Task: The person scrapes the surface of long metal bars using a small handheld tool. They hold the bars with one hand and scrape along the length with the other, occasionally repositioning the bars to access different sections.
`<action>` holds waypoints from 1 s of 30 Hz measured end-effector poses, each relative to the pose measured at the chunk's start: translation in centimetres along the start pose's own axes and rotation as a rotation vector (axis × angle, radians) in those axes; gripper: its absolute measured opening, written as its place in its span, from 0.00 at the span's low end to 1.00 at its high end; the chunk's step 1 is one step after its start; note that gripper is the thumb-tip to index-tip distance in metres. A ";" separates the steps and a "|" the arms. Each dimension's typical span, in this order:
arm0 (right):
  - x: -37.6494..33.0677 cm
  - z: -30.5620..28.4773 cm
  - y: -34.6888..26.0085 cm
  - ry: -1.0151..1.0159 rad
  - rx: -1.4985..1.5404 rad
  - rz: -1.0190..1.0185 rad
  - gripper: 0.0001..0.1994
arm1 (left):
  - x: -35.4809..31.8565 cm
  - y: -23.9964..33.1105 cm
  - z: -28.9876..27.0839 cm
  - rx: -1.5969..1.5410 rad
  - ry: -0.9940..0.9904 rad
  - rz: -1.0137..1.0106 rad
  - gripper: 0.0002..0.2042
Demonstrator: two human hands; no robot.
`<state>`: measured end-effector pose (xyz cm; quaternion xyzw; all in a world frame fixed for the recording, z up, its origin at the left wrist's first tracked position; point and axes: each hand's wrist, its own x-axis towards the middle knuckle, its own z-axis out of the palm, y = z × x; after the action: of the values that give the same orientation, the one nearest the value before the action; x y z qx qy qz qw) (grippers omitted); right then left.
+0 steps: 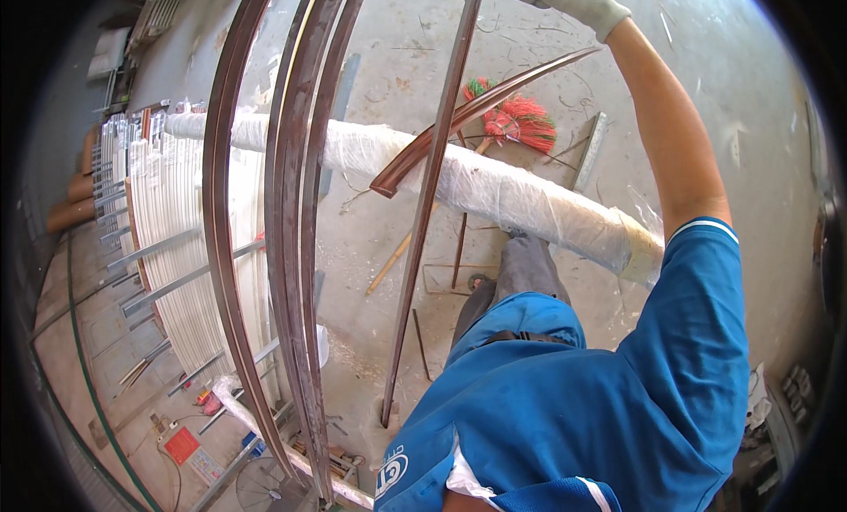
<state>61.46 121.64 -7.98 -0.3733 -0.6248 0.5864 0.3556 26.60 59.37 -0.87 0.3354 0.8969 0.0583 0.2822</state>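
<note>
My right hand [569, 2], in a pale work glove, is at the top edge with its fingers curled and partly cut off. It grips the upper part of a long, thin brown strip [434, 172] that slants down toward the floor. Several longer brown profiles [296, 203] with grooved faces run top to bottom at the left. A short brown profile piece [415, 159] with a cut end lies across a plastic-wrapped long bundle [503, 190], behind the thin strip. My left hand is out of the picture.
A red and green broom [520, 124] lies on the floor beyond the wrapped bundle. White profiles [176, 256] are stacked on metal rack arms at the left. A grey metal bar [589, 150] lies to the right, and a fan [273, 485] stands at the lower left.
</note>
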 end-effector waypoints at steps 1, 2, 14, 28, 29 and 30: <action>0.0 -0.1 0.0 0.012 0.020 -0.004 0.13 | 0.0 0.1 0.0 0.001 -0.001 -0.030 0.07; 0.1 -0.1 0.0 -0.023 -0.014 -0.019 0.13 | -0.1 0.1 -0.1 0.007 0.000 -0.018 0.07; 0.0 -1.1 -0.2 -0.130 -0.049 0.023 0.13 | -0.1 1.4 -0.4 -0.032 -0.008 -0.038 0.04; -0.9 -0.6 -1.0 -0.050 -0.163 -0.039 0.14 | -0.1 -0.2 -0.2 0.033 -0.031 -0.013 0.12; -1.0 -0.6 -1.0 -0.050 -0.160 -0.067 0.13 | -0.1 -0.1 -0.2 0.020 -0.016 -0.004 0.09; -1.1 -0.5 -1.0 -0.050 -0.157 -0.095 0.13 | -0.1 0.0 -0.1 0.016 0.006 0.009 0.07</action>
<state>62.36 120.92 -6.93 -0.3552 -0.6945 0.5273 0.3368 26.69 59.32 -0.73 0.3416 0.8966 0.0533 0.2767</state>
